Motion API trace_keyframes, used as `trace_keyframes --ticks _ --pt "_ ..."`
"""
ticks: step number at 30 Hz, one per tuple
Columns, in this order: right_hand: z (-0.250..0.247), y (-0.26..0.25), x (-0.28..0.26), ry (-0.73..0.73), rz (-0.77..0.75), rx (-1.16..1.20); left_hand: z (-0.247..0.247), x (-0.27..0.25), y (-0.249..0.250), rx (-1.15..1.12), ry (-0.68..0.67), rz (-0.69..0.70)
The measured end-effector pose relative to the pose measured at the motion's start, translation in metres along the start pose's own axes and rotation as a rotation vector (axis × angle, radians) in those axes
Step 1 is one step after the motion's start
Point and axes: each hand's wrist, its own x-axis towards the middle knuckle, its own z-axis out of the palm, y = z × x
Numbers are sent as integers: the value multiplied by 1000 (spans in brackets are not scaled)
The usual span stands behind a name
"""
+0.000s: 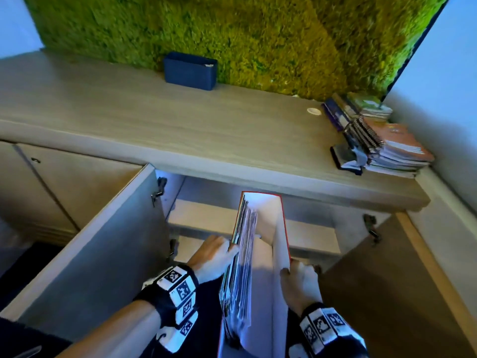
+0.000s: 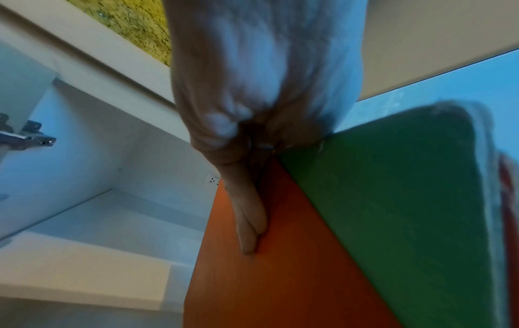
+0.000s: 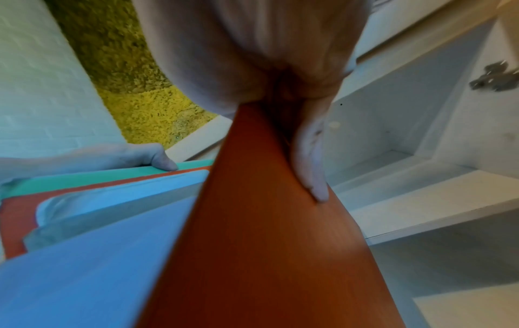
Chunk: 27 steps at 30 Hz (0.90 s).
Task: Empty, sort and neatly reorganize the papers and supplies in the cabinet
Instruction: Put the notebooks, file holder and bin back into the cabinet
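Both hands on a red folder [image 1: 280, 228], held open like a V in front of the open cabinet [image 1: 312, 236], just below the countertop [image 1: 154, 130]. Left hand [image 1: 215, 251] grips the left flap: thumb over the top edge, fingers [image 2: 250, 222] flat along the red outside. A thick stack of papers [image 1: 240, 275] stands against that flap, with a green sheet [image 2: 393, 199] on its outer side. Right hand [image 1: 300, 282] pinches the right flap at its near edge, fingers [image 3: 311, 168] lying on the red cover. Both cabinet doors swung open; the white shelf [image 1: 309, 235] inside shows behind the folder. On the countertop: blue box [image 1: 190, 71] far against the moss wall [image 1: 232, 34], pile of notebooks and books [image 1: 382, 140] in the far right corner.
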Motion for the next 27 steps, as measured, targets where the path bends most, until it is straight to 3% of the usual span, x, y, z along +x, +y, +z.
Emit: trace_keyframes --ticks 3,5,6,9,16,21,27 --pt "38 0 30 26 -52 -126 19 10 -20 -105 22 -237" --pt "65 2 54 95 -118 -123 44 18 -36 65 170 -52" --pt "73 1 63 133 -155 -104 49 26 -45 32 254 10" --pt "96 0 99 234 -241 -54 59 50 -71 -95 454 -50" --pt "122 -12 174 322 -342 -19 70 99 -106 -167 703 -44" --pt "122 -34 194 350 -386 -53 68 119 -128 -401 743 -169" --pt "115 -67 206 313 -362 -73 69 109 -132 -554 737 -126"
